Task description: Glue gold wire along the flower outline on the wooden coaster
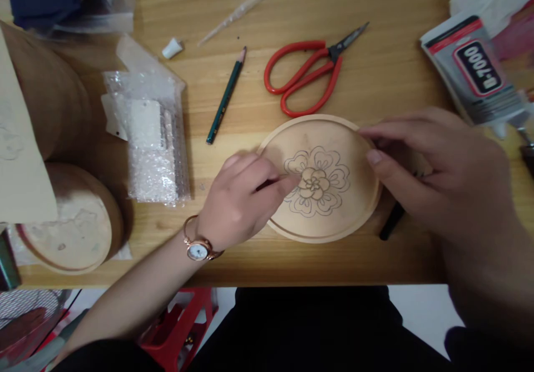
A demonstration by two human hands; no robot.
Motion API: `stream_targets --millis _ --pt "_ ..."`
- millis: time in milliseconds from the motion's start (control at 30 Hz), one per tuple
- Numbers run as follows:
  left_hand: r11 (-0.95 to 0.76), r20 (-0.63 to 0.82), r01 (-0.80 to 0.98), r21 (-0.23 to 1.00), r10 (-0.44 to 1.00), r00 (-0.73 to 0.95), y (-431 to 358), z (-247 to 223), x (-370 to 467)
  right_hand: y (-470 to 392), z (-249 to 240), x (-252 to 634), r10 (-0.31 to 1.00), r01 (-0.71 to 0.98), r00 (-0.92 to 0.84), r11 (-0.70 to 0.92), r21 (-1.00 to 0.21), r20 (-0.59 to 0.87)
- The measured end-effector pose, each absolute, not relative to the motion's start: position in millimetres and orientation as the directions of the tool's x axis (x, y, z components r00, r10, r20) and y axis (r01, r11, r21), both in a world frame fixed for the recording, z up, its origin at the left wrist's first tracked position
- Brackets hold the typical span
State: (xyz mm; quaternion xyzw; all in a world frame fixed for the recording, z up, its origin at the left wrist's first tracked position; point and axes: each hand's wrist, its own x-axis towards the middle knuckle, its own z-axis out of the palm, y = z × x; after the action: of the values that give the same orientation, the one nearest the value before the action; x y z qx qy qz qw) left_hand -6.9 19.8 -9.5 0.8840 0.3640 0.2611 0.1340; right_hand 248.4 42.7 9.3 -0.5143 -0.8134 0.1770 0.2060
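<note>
Fingers (287, 188) of the left hand (244, 202), as seen in the head view, are curled, with the thumb and forefinger brought together over a pale, round wooden disc (359, 205) with a raised rim; whether anything small is pinched between them cannot be told. The disc is placed directly under these fingertips, on a light-brown wooden table (246, 269). A many-petalled flower drawing in dark lines (340, 180) is borne on its face, its tan centre reached by the left thumb. Around the left wrist a rose-gold bracelet watch with a white dial (197, 251) is worn.

The right hand (454, 166) is set at the opposite side of the disc; its thumb and forefinger are held a little apart at the rim, and whether the edge is gripped cannot be told. A black, rod-shaped object (392, 221) is partly covered by that hand. Beyond the right fingers, farther from the body, a grey, black and red glue tube marked B-7000 (478, 72) is laid.

Red-handled scissors with dark metal blades (335, 52) are placed beyond the disc, ahead of both sets of fingertips. A dark green pencil (226, 99) is laid beyond the left knuckles, and left of those knuckles a clear bubble-wrap packet (156, 160) is seen.
</note>
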Motion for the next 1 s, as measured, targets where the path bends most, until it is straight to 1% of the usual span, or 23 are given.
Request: stream_targets --millis 100,300,500,667,767,1000 --pt "-0.707 0.363 0.587 0.395 0.707 0.607 20.0 -8.2 -6.7 42.0 8.6 247.7 0.906 0.763 -0.394 0.417 -0.494 0.156" --pt "-0.712 0.366 0.591 0.380 0.702 0.611 20.4 -6.0 -6.1 43.6 8.9 249.4 0.901 0.755 -0.400 0.428 -0.497 0.168" --pt "-0.730 0.373 0.620 0.287 0.682 0.629 20.1 -6.3 -5.4 44.7 8.4 249.4 0.897 0.745 -0.405 0.435 -0.505 0.174" --pt "-0.725 0.385 0.642 0.249 0.682 0.621 19.6 -6.3 -5.5 45.9 7.8 249.1 0.882 0.735 -0.425 0.467 -0.492 0.203" --pt "-0.724 0.386 0.641 0.255 0.684 0.619 19.6 -7.0 -5.9 45.8 7.2 248.6 0.879 0.733 -0.430 0.474 -0.487 0.208" --pt "-0.732 0.397 0.604 0.315 0.680 0.616 20.4 -10.0 -5.3 45.6 4.9 250.4 0.882 0.731 -0.417 0.469 -0.496 0.219"
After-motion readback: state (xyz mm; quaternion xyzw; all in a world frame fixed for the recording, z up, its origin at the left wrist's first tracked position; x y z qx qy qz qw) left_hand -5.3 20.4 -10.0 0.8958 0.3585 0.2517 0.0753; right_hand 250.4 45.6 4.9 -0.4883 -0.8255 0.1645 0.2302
